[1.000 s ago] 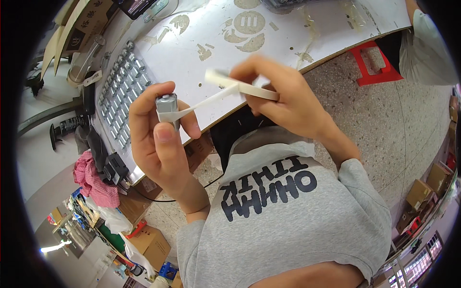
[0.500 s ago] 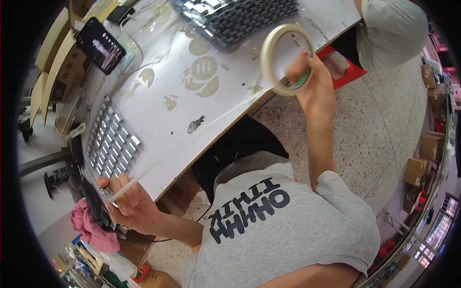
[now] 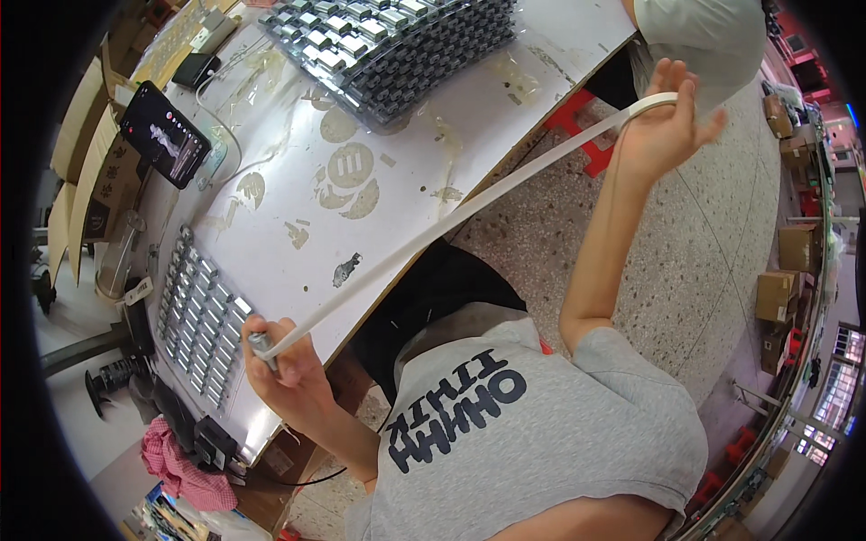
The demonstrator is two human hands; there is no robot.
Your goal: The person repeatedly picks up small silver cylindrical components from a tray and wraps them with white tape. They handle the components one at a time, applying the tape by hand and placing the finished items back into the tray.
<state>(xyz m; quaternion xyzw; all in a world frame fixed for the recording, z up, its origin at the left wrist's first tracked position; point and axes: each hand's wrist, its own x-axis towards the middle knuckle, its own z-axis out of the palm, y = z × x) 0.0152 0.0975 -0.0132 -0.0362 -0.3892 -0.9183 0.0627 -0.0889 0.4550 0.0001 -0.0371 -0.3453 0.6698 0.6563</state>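
My left hand [image 3: 293, 379], closed, grips a small silvery metal cylinder [image 3: 261, 344] beside the table's left front edge. From this cylinder a strip of pale tape [image 3: 433, 236] runs taut, up and to the right, across the table's front edge. It ends at my right hand [image 3: 663, 135], raised beyond the edge above the floor. There the roll of tape [image 3: 651, 100] is looped over the hand, seen almost edge-on. The right fingers point up and the thumb stands away; part of the roll is hidden by the hand.
A clear tray of silvery parts [image 3: 203, 325] lies left on the white table [image 3: 271, 270]. Stacked trays of similar parts [image 3: 388, 63] stand at the back. A phone [image 3: 165, 135] leans beside an open carton [image 3: 81, 189]. Another person's sleeve [image 3: 699, 36] is at upper right.
My right hand has moved up and right, its fingers straightening, and the roll has turned edge-on. A longer tape strip now shows. My left hand moved slightly right and up with the cylinder.
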